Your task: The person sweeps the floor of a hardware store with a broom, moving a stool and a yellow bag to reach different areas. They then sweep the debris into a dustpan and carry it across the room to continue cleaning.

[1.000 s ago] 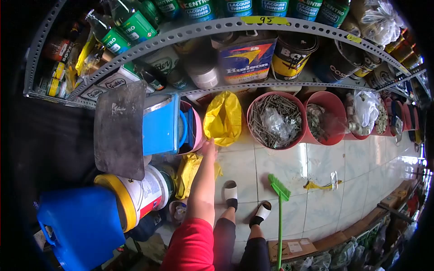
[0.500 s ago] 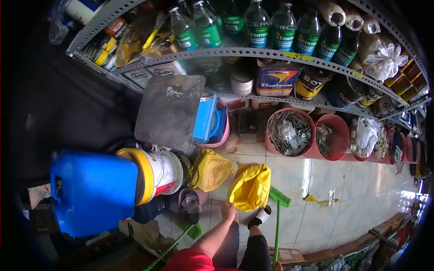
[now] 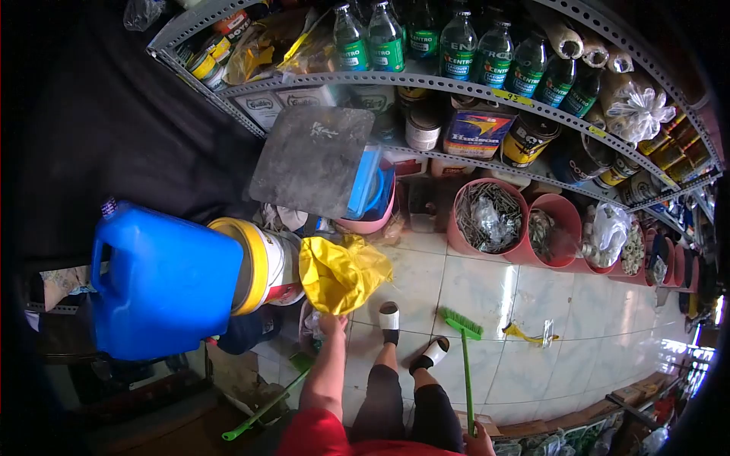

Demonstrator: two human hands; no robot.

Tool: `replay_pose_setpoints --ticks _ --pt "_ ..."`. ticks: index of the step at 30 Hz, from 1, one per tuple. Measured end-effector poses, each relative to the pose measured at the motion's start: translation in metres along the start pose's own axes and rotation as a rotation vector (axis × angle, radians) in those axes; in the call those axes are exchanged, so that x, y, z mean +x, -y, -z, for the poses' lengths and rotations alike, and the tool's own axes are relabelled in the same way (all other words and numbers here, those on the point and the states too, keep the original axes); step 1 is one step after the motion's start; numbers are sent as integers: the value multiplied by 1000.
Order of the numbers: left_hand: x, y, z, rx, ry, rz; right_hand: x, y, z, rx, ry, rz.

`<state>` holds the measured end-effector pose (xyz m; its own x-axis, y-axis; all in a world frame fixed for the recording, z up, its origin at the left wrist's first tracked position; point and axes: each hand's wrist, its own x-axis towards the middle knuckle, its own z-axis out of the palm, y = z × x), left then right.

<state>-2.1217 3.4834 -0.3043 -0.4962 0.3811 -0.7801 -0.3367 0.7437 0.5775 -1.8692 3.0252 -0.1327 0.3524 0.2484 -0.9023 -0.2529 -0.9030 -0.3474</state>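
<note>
My left hand is closed on the lower edge of a yellow bag, whose mouth gapes open. Behind that bag a second crumpled yellow bag partly shows. At the bottom of the view my right hand grips the green handle of a broom. The broom's green bristles rest on the tiled floor, right of my feet. A torn yellow scrap lies on the tiles farther right.
A blue jerrycan and a yellow-rimmed bucket stand at the left. Pink tubs of nails line the shelf of bottles and cans. A green dustpan lies near the left arm.
My left hand has carried the yellow bag leftward, in front of the other yellow bag. My right hand has come into view on the broom handle, and both feet now show.
</note>
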Motion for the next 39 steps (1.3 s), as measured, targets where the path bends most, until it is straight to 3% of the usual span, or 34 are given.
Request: replay_pose_setpoints --ticks 1,3,5,6,8,10,12,14,16,17,19,25,27,28,32,35,39 --pt "28 -11 0 -70 30 169 -3 3 2 -75 2 30" --pt "45 -15 -8 22 97 112 -1 -8 -1 -110 10 73" --pt "37 -29 -22 28 132 184 8 -28 -8 -23 6 110" --pt "35 -30 -28 32 150 224 7 -28 -8 160 38 22" --pt "92 15 -27 723 214 -502 -6 2 -10 522 109 -151" --pt "80 19 -30 1379 272 -943 -16 36 -7 728 253 -307" --pt "64 40 -35 1490 243 -1053 -19 61 -7 763 344 -403" --pt "37 51 -37 1331 254 -892 -15 71 -16 386 246 -280" --pt "-6 46 -30 827 287 -525 -9 79 -23 52 183 -186" --pt "-66 15 -35 693 375 -251 -8 82 -25 -48 170 -161" --pt "-92 19 -31 541 358 -334 -4 88 -23 -154 158 -143" --pt "-163 -11 -2 495 556 -507 6 92 -17 -303 128 -106" --pt "-169 -29 16 224 478 -305 9 92 -17 -338 117 -84" --pt "-165 -36 28 160 449 -346 9 92 -17 -351 112 -73" --pt "-217 -119 56 81 400 -485 6 91 -12 -398 106 -37" --pt "-266 -181 64 -164 323 -553 2 93 -7 -424 98 -27" --pt "-310 -262 70 -364 427 -777 -3 78 2 -360 113 -53"
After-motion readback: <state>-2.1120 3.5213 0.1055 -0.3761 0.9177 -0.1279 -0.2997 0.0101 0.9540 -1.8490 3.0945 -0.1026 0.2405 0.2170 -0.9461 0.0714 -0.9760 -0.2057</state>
